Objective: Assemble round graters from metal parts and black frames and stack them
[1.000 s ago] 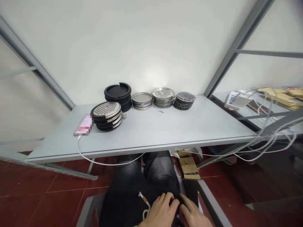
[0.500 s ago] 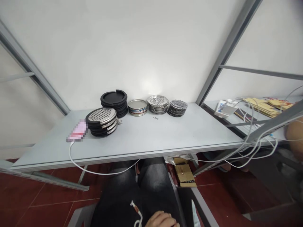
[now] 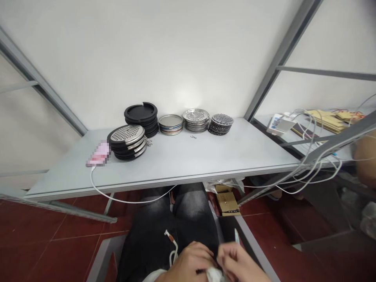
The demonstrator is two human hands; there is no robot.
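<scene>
My left hand (image 3: 192,261) is low over my lap with its fingers curled. Beside it, my right hand (image 3: 236,261) is closed, its fingertips pinched and slightly blurred. A small white, soft-looking thing (image 3: 214,275) shows between the two hands, close to the left fingers; its kind is unclear, and the hands hide most of it. Left of my left hand, a white cord (image 3: 174,248) with a brown band and a pale tip lies on my dark trousers (image 3: 149,239).
On the grey table (image 3: 182,156) stand black rings (image 3: 141,117), metal-topped black discs (image 3: 127,141), flat metal lids (image 3: 170,124), perforated discs (image 3: 196,119) and spiky discs (image 3: 221,123), all stacked. A blurred-out phone (image 3: 99,153) has a white cable (image 3: 129,201). Cardboard (image 3: 228,203) lies below. Someone's arm (image 3: 366,160) appears at right.
My right hand left the view and came back beside the left. The white thing between them now shows. The view shifted down and back, and another person's arm entered at right.
</scene>
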